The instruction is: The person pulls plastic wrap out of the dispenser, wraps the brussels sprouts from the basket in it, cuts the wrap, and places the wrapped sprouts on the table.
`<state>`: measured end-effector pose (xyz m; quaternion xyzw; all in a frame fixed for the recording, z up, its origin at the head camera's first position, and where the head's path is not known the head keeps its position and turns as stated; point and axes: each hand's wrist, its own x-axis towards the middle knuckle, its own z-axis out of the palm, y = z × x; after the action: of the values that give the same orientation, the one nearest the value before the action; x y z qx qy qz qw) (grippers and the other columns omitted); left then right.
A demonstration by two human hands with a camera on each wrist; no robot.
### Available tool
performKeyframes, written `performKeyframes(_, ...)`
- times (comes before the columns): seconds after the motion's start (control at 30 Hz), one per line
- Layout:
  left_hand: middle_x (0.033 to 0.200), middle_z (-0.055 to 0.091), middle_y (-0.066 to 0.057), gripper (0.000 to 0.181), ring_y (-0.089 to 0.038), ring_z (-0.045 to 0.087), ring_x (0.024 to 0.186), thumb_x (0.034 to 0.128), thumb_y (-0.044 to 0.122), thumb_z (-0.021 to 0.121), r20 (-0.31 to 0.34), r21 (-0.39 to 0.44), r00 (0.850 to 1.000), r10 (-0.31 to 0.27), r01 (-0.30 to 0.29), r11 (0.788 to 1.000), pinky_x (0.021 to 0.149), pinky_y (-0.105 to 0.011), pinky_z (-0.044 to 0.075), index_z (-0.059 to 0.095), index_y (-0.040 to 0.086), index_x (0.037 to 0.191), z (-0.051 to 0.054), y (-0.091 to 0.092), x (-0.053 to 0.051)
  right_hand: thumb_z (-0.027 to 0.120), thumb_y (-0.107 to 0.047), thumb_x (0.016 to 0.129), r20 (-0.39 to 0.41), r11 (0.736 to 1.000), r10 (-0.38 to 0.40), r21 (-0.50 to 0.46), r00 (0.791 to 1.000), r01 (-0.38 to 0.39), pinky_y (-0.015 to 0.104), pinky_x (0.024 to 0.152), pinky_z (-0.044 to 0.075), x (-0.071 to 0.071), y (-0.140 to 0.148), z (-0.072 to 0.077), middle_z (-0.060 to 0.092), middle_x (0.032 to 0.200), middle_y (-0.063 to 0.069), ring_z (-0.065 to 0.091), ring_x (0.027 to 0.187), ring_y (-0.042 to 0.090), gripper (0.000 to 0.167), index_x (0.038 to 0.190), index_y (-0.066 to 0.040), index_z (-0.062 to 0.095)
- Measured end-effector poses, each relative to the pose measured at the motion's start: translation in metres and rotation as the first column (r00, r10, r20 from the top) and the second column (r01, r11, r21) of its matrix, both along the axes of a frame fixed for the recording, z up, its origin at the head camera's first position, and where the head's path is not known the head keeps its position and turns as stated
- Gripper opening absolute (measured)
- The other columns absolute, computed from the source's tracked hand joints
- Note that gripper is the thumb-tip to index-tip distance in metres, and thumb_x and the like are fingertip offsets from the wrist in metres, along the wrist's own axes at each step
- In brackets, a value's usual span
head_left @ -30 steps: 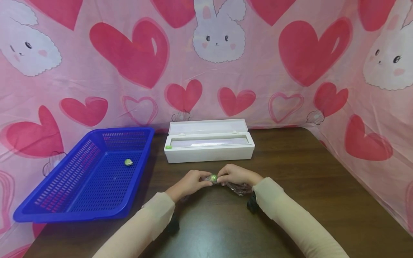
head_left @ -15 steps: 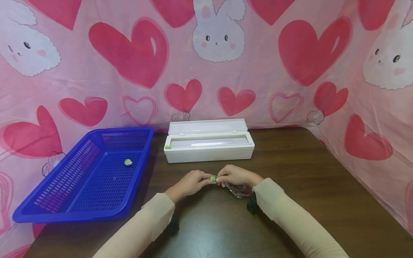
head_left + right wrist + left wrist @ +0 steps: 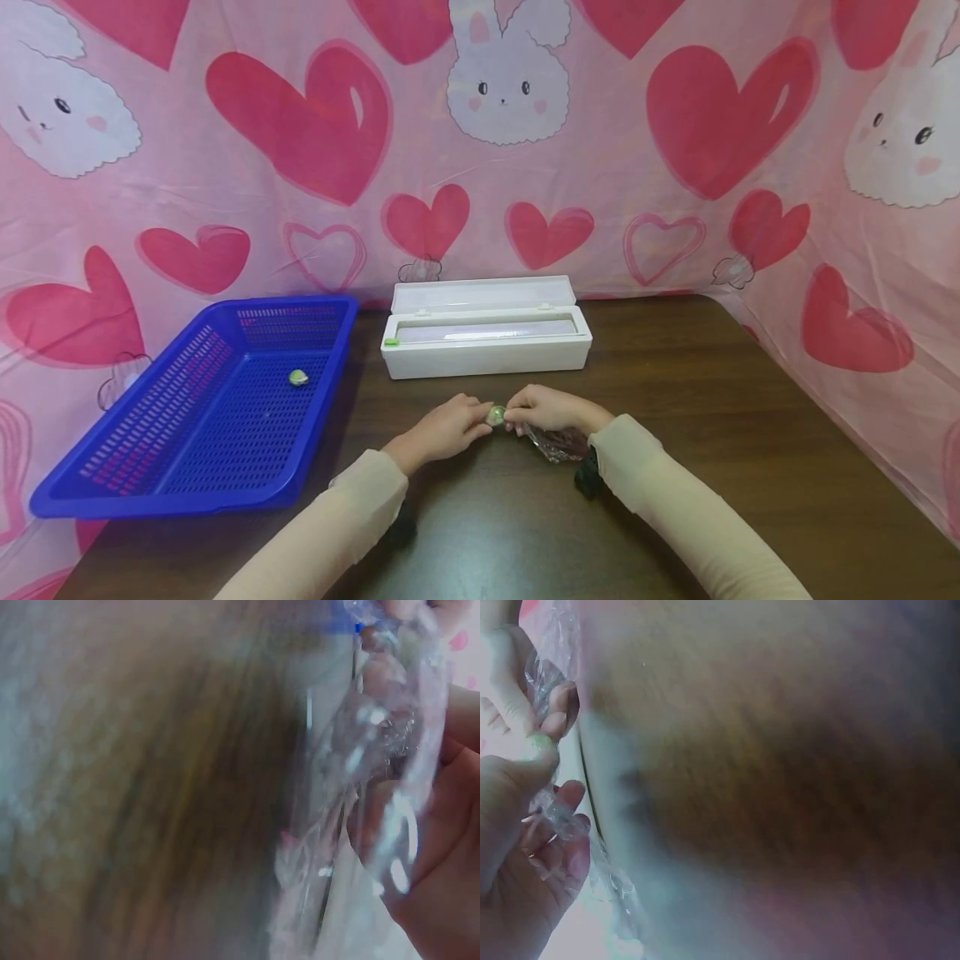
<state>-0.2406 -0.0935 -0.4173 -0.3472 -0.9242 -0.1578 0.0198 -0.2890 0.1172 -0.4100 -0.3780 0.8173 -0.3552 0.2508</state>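
Above the middle of the table, the left hand (image 3: 447,427) and right hand (image 3: 551,407) meet at a small round green vegetable (image 3: 496,415), like a Brussels sprout, wrapped in clear plastic wrap (image 3: 553,443). The left thumb and fingers pinch the vegetable and film at its left side. On the other side, the right thumb and fingertips pinch gathered film, and a crumpled tail hangs below the right palm. In the left wrist view, film (image 3: 555,814) runs between the left fingers. Crinkled film (image 3: 397,742) covers much of the right fingers in the right wrist view.
A white plastic-wrap dispenser box (image 3: 487,360) with its lid raised stands behind the hands. To the left, a blue slotted basket (image 3: 311,433) contains a similar small pale green vegetable (image 3: 298,377). A rabbit-and-heart cloth hangs around the brown table (image 3: 675,367).
The vegetable has turned slightly between the fingertips, and the left fingers have shifted a little on it. The film tail under the right hand has moved slightly. Basket and box stay in place.
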Motion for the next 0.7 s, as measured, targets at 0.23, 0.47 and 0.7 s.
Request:
performKeyframes(0.23, 0.080, 0.053, 0.006, 0.015, -0.012, 0.049, 0.077, 0.0899, 0.017, 0.060, -0.045, -0.051, 0.999, -0.014, 0.012, 0.999, 0.062, -0.026, 0.042, 0.066, 0.013, 0.103, 0.0020, 0.0006, 0.0026, 0.050, -0.023, 0.094, 0.021, 1.000, 0.020, 0.020, 1.000, -0.020, 0.027, 0.058, 0.043, 0.0014, 0.0008, 0.0003, 0.061, 0.069, -0.001, 0.051, 0.063, 0.010, 0.025, 0.084, -0.006, 0.066)
performKeyframes(0.47, 0.080, 0.056, 0.005, 0.014, -0.014, 0.050, 0.076, 0.0929, 0.022, 0.056, -0.125, -0.080, 0.992, -0.030, 0.020, 0.997, 0.063, -0.028, 0.043, 0.066, 0.013, 0.092, 0.0024, 0.0011, 0.0039, 0.051, -0.016, 0.095, -0.011, 0.999, 0.041, -0.019, 0.999, -0.041, 0.025, 0.060, 0.045, 0.0008, 0.0014, -0.0012, 0.061, 0.070, -0.001, 0.054, 0.063, 0.010, 0.024, 0.084, -0.003, 0.067)
performKeyframes(0.7, 0.084, 0.063, 0.004, 0.017, -0.015, 0.051, 0.074, 0.0919, 0.023, 0.057, -0.168, -0.052, 0.985, -0.043, 0.035, 0.998, 0.063, -0.027, 0.042, 0.068, 0.013, 0.084, 0.0032, -0.0015, 0.0032, 0.047, -0.010, 0.097, -0.013, 0.999, 0.049, -0.015, 0.999, -0.049, 0.026, 0.063, 0.046, 0.0023, 0.0009, -0.0017, 0.060, 0.072, -0.002, 0.055, 0.064, 0.009, 0.023, 0.082, -0.004, 0.064)
